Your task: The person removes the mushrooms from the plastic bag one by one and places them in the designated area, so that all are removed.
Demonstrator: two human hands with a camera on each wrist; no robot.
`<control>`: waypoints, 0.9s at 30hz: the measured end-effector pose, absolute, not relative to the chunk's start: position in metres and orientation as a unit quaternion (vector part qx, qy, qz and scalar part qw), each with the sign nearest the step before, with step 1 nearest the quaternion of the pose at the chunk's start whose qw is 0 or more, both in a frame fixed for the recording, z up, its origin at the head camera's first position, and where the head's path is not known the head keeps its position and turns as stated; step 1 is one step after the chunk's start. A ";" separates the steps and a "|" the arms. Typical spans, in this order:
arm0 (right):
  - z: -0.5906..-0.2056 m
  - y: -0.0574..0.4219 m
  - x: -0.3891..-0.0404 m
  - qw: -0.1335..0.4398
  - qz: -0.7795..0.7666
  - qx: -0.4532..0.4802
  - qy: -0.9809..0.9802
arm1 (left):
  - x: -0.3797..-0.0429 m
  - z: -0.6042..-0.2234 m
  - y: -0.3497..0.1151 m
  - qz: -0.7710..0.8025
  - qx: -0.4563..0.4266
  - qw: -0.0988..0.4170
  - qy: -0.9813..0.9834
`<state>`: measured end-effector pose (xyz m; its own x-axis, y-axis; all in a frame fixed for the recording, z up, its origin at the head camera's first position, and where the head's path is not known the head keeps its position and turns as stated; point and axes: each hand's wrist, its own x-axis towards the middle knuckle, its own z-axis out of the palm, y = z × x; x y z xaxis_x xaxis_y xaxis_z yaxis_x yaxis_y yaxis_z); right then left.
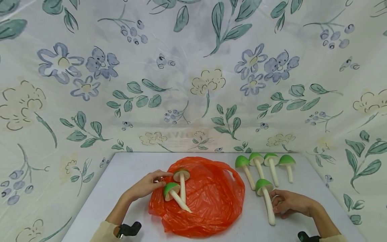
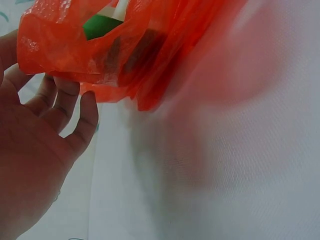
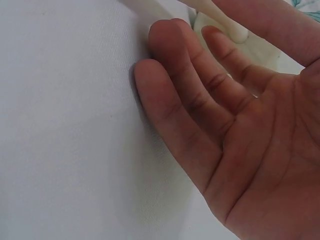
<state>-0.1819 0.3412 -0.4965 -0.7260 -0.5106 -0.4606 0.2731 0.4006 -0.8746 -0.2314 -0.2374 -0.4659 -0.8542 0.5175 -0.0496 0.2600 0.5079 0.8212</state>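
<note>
A red plastic bag (image 1: 211, 201) lies spread open on the table, with two green-capped toy mushrooms in its left part: a front one (image 1: 171, 190) and a rear one (image 1: 182, 188). My left hand (image 1: 148, 184) holds the bag's left rim, plastic between thumb and fingers, close to the caps. In the left wrist view, part of a green cap (image 2: 101, 26) shows inside the bag. Beside the stem of a long mushroom (image 1: 268, 208) to the right of the bag is my right hand (image 1: 291, 202). Its fingers are loosely bent, and the right wrist view shows the palm (image 3: 265, 135) facing the camera.
Several more green-capped mushrooms (image 1: 273, 169) lie in a row at the back right of the white table (image 1: 130, 164). A floral-patterned sheet (image 1: 181, 111) rises behind the table and along both sides.
</note>
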 end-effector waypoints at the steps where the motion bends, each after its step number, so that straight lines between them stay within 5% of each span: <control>1: -0.496 0.341 -0.182 0.362 -0.542 -0.078 0.754 | -0.231 -0.466 -0.237 0.441 0.229 0.144 0.856; 27: -0.469 0.350 -0.182 0.362 -0.505 -0.107 0.777 | -0.234 -0.468 -0.236 0.440 0.226 0.149 0.856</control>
